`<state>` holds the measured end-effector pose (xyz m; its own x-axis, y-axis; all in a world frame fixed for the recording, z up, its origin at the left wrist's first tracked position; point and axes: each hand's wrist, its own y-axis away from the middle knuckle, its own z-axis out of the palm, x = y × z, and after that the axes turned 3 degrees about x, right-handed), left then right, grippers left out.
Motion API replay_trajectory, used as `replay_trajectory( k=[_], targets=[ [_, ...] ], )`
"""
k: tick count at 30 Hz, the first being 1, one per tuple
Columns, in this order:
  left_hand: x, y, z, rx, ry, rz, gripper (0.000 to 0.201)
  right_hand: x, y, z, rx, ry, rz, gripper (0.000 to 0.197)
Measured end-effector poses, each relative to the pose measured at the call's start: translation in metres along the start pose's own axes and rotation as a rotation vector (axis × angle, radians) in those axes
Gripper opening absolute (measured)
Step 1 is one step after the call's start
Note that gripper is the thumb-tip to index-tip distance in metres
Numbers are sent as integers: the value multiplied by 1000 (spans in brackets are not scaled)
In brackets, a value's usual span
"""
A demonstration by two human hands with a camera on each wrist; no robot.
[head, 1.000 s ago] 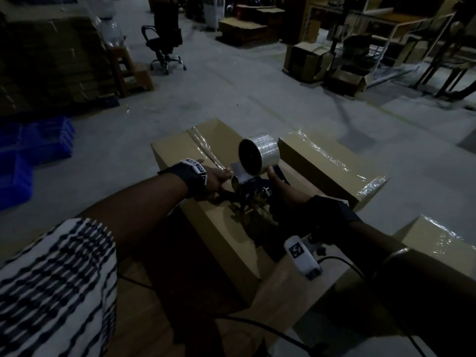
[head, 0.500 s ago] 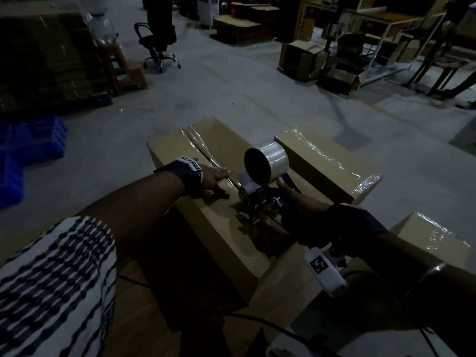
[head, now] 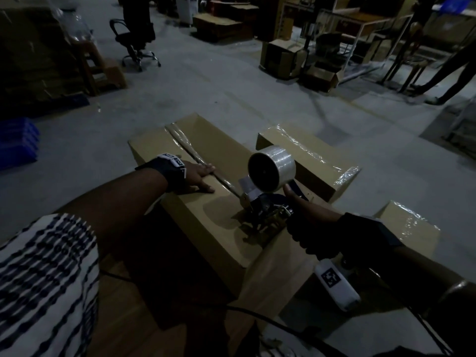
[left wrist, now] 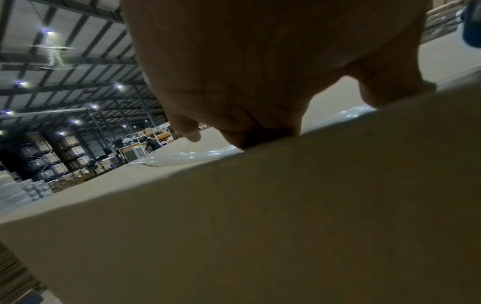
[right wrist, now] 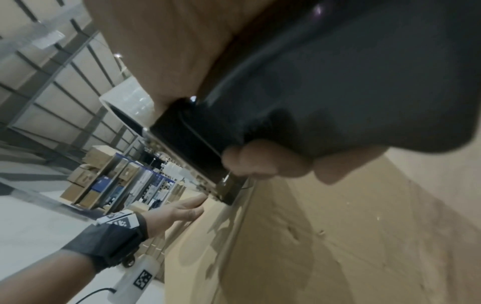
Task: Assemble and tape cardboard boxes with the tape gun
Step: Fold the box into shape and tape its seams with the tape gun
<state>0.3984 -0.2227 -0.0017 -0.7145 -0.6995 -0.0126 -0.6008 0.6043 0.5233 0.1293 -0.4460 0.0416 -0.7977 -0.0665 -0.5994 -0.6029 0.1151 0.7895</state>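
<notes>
Head view, closed cardboard box [head: 206,215], tape gun [head: 265,202] on top; contents hidden

The right hand [head: 306,215] covered the handle of the tape gun [head: 262,215], so the grip could not be seen in the head view. In the left wrist view the upper edge cut off the left hand [left wrist: 247,67], and the cardboard box [left wrist: 286,216] hid its fingertips. The right wrist view was blurred.

No readable text, label, brand or number shows on any surface in these views.
</notes>
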Motion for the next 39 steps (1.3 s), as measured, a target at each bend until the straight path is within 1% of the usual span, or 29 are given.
replay_trajectory(
  k=[2, 4, 6, 9, 13, 15, 18, 20, 23, 25, 27, 29, 32, 33, 34, 36, 39],
  targets=[
    [1, 1, -2, 14, -16, -16, 95, 2, 1, 3, 36, 35, -3, 90],
    [2, 3, -4, 14, -45, -32, 96, 2, 2, 7, 62, 58, -41, 92],
    [6, 6, -6, 27, -88, -21, 95, -1, 7, 12, 55, 19, -68, 91],
    [10, 11, -6, 51, -133, -6, 94, -3, 10, 16, 51, -30, -67, 91],
    [25, 18, -1, 31, -157, 49, 108, -11, 7, 16, 39, -55, -72, 88],
    [37, 21, 1, 25, -150, 58, 105, -17, -1, 16, 29, -48, -88, 88],
    [52, 25, 0, 36, -101, 30, 92, -28, -14, 19, -5, -56, -109, 101],
    [59, 29, -4, 40, -35, 12, 81, -39, -19, 23, 10, -63, -129, 98],
    [62, 36, -12, 66, 45, -40, 94, -54, -26, 28, 19, -67, -176, 94],
    [59, 39, -15, 42, 109, -89, 95, -61, -30, 29, -3, -38, -185, 97],
    [54, 40, -16, 18, 75, -110, 94, -63, -38, 27, 0, -1, -199, 99],
    [52, 42, -18, 9, 8, -96, 93, -64, -39, 25, 24, 10, -220, 92],
    [56, 41, -17, -11, -35, -69, 105, -64, -36, 28, 11, -98, -258, 69],
    [57, 41, -17, -10, -48, -64, 106, -64, -38, 28, 27, -130, -268, 67],
    [59, 42, -18, -6, -43, -70, 103, -62, -38, 28, 30, -142, -275, 67],
    [61, 45, -19, 14, -15, -101, 95, -60, -39, 26, -5, -95, -265, 72],
    [62, 41, -18, 7, -79, -94, 102, -56, -40, 19, -47, -41, -258, 89]
  ],
)
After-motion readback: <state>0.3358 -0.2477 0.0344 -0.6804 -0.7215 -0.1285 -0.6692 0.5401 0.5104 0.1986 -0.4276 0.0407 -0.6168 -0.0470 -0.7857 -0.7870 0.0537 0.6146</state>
